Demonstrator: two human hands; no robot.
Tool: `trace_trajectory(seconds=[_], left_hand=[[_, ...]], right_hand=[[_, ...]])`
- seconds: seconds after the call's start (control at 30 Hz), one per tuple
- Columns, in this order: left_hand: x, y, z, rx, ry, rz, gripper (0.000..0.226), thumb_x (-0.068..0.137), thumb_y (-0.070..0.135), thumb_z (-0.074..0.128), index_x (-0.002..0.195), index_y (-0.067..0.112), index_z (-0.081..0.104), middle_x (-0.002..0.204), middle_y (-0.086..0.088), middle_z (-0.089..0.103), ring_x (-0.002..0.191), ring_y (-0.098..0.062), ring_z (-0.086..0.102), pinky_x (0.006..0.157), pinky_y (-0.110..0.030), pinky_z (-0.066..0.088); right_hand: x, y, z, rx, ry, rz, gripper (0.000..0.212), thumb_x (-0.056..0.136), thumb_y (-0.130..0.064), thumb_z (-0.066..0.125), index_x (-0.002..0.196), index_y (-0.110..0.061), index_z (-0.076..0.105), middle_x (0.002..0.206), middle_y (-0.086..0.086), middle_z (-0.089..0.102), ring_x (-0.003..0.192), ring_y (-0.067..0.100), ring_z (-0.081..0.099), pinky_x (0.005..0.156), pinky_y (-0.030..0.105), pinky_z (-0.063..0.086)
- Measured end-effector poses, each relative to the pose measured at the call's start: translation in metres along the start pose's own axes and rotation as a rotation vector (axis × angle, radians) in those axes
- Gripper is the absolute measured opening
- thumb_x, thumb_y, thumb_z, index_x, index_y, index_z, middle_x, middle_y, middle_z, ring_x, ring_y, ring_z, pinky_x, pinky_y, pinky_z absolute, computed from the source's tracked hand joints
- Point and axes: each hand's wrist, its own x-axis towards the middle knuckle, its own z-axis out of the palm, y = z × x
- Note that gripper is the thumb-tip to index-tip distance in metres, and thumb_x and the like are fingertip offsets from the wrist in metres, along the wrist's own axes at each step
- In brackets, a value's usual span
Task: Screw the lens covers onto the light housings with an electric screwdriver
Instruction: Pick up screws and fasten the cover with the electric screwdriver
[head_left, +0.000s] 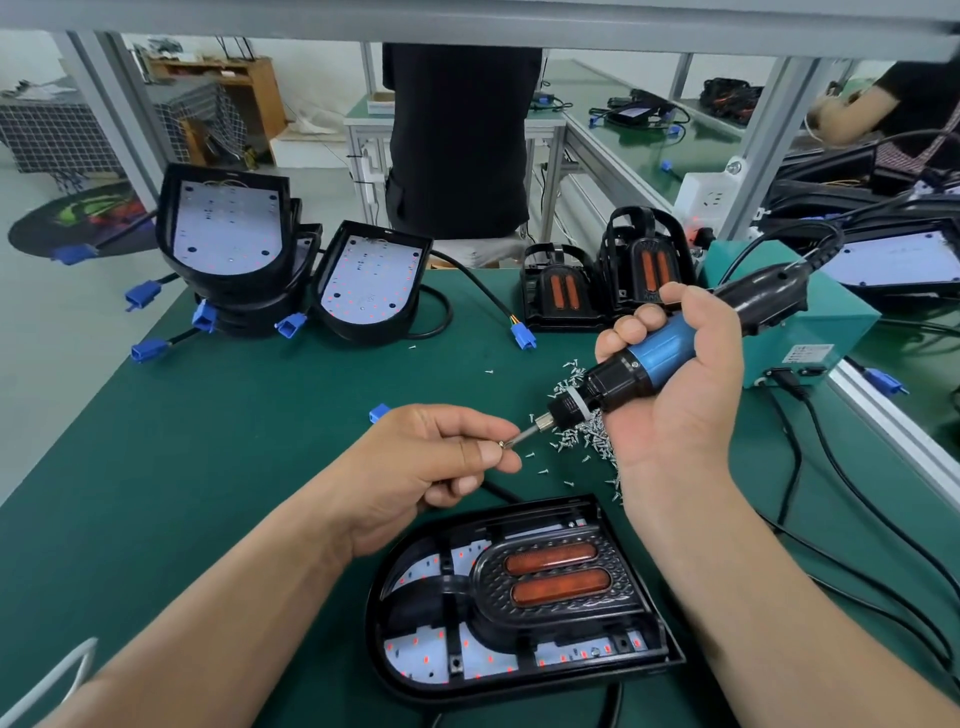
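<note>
Presently, just beyond the housing (375, 631): left hand (441, 462) pinches a screw (503, 444) onto the tip of the screwdriver (665, 356), which the right hand (680, 410) grips; risk: a crooked seat likely drops it.

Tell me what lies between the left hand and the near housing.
Head view: a black cable crosses the green mat between left hand and housing.

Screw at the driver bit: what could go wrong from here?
1. The small silver screw is only pinched by the left hand at the bit tip; it could drop into the open black light housing.
2. The fingertips sit at the tip of the blue-and-black electric screwdriver in the right hand; triggering now could nip them.
</note>
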Motion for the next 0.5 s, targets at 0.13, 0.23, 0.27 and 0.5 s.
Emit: trace_trajectory(seconds=[0.13, 0.23, 0.27, 0.5], left_hand=[[-0.0007, 0.0013, 0.0008, 0.002, 0.008, -0.001, 0.023, 0.082, 0.009, 0.075, 0.105, 0.009, 0.081, 0.103, -0.020, 0.078, 0.057, -0.008, 0.049, 0.046, -0.014, 0.034], [-0.0008, 0.0010, 0.0012, 0.017, 0.008, -0.001, 0.025, 0.082, 0.009, 0.076, 0.107, 0.007, 0.080, 0.103, -0.020, 0.078, 0.057, -0.008, 0.049, 0.045, -0.014, 0.034], [-0.0005, 0.0008, 0.0014, 0.024, 0.007, -0.001, 0.026, 0.082, 0.010, 0.076, 0.107, 0.007, 0.080, 0.103, -0.020, 0.078, 0.058, -0.008, 0.049, 0.045, -0.014, 0.034], [0.0001, -0.0011, 0.0011, 0.053, 0.008, -0.005, 0.023, 0.082, 0.012, 0.076, 0.104, 0.012, 0.081, 0.104, -0.018, 0.079, 0.058, -0.008, 0.049, 0.047, -0.014, 0.034]], right_hand=[[-0.0003, -0.0003, 0.0001, 0.008, 0.013, -0.008, 0.010, 0.095, -0.017, 0.064, 0.100, -0.011, 0.058, 0.077, 0.002, 0.054, 0.062, 0.017, 0.052, 0.064, 0.029, 0.050], [-0.0008, -0.0009, -0.0001, 0.016, 0.009, -0.013, 0.009, 0.096, -0.017, 0.064, 0.099, -0.011, 0.059, 0.077, 0.002, 0.053, 0.062, 0.017, 0.052, 0.063, 0.029, 0.049], [-0.0008, -0.0009, -0.0005, 0.019, 0.010, -0.013, 0.009, 0.096, -0.017, 0.064, 0.099, -0.011, 0.059, 0.077, 0.002, 0.054, 0.062, 0.017, 0.052, 0.063, 0.029, 0.050], [0.0009, 0.0009, -0.0025, -0.018, 0.005, -0.006, 0.011, 0.095, -0.017, 0.066, 0.100, -0.012, 0.058, 0.077, 0.002, 0.055, 0.063, 0.017, 0.053, 0.063, 0.029, 0.051]])
